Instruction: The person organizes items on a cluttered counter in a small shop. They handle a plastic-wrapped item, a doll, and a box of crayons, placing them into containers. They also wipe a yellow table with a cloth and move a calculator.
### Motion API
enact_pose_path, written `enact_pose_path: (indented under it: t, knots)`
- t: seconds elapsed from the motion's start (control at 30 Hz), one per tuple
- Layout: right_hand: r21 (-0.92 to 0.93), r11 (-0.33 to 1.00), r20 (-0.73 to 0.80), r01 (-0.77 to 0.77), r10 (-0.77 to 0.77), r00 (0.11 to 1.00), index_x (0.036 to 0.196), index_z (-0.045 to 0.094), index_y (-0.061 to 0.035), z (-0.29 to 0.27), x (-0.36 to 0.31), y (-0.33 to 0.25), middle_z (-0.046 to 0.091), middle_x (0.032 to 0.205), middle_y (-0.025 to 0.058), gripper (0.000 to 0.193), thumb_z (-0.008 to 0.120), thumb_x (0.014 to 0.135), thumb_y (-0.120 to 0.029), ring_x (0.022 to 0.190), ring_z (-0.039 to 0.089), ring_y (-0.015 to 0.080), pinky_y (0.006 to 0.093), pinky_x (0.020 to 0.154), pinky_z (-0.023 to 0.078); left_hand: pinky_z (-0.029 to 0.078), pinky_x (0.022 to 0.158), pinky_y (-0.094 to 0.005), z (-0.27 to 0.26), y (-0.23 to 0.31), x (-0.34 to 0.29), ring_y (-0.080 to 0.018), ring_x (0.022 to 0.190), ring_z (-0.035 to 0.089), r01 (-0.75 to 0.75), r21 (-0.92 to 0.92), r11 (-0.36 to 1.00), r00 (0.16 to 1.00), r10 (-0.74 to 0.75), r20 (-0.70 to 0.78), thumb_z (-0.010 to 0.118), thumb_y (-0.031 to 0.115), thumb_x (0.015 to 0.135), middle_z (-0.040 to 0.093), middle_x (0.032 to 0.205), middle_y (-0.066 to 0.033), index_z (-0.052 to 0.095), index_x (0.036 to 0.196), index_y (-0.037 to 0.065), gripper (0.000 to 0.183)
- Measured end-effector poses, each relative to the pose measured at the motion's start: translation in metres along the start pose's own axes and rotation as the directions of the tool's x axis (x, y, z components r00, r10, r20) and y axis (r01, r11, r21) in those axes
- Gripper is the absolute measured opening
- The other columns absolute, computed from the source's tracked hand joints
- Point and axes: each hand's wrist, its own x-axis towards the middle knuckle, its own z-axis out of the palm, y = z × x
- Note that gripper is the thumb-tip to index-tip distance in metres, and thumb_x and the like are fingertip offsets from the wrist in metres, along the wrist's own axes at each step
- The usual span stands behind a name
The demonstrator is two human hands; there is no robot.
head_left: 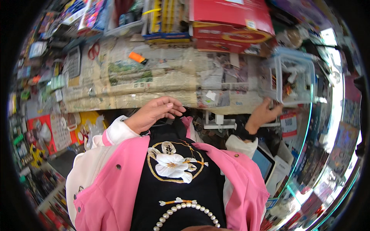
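Right hand at the clear box, left hand idle above the chest.

Our right hand (264,113) touches the lower edge of the clear plastic box (293,79) at the surface's (162,82) right end; whether its fingers grip, we cannot tell. Left hand (154,112) hangs loosely curled, holding nothing. We judge a steadier hold comes from bringing the left hand across to the box's near wall. Count: one box, one orange marker (137,57), one pair of red scissors (93,50).

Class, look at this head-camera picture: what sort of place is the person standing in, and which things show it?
Probably a small, crowded shop counter. Red boxes and packaged goods are stacked behind a newspaper-covered counter, a calculator lies on it, and the right hand touches a clear plastic container of small items.
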Motion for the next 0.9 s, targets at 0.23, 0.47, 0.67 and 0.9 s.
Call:
enact_pose_path:
  t: [0.23,0.47,0.67,0.9]
  knots:
    - [0.109,0.994,-0.198,0.027,-0.005,0.98,0.113,0.052,0.0084,-0.006,-0.031,-0.022,0.059,0.099,0.0131,0.032,0.052,0.081,0.008,0.088,0.057,0.0208,0.0321,0.078,0.047,0.044,0.093,-0.0312,-0.029,-0.018,-0.035,-0.0186,0.111,0.056,-0.064,-0.066,0.996,0.995,0.058,-0.086,0.046,0.026,0.101,0.058,0.121,-0.0121,0.051,0.122,0.002,0.033]
    - [0.269,0.943,0.783,0.196,-0.333,0.526,0.109,0.057,0.0004,0.069,-0.127,-0.098,0.06,0.101,0.0159,0.028,0.058,0.082,-0.002,0.084,0.061,0.0239,0.032,0.075,0.049,0.045,0.091,-0.0304,-0.062,-0.035,-0.07,-0.0192,0.109,0.057,-0.145,-0.124,0.982,0.984,0.13,-0.12,0.045,0.024,0.1,0.059,0.121,-0.0126,0.051,0.122,0.001,0.031]
    - [0.229,0.761,0.836,0.607,-0.473,0.279,0.099,0.054,0.0028,0.178,-0.192,-0.167,0.052,0.101,0.0208,0.025,0.066,0.082,-0.012,0.083,0.061,0.0391,0.0447,0.07,0.051,0.046,0.089,-0.0288,-0.093,-0.048,-0.116,-0.0172,0.105,0.059,-0.208,-0.162,0.965,0.958,0.168,-0.232,0.045,0.021,0.101,0.061,0.117,-0.0119,0.053,0.119,0.001,0.028]
    - [0.068,0.628,0.913,0.775,-0.353,0.206,0.096,0.058,0.0044,0.242,-0.215,-0.17,0.052,0.106,0.0223,0.019,0.063,0.08,-0.004,0.078,0.065,0.0374,0.0428,0.058,0.055,0.045,0.089,-0.0304,-0.131,-0.07,-0.163,-0.0182,0.104,0.058,-0.284,-0.222,0.933,0.911,0.19,-0.366,0.044,0.021,0.1,0.061,0.117,-0.013,0.052,0.118,0.001,0.028]
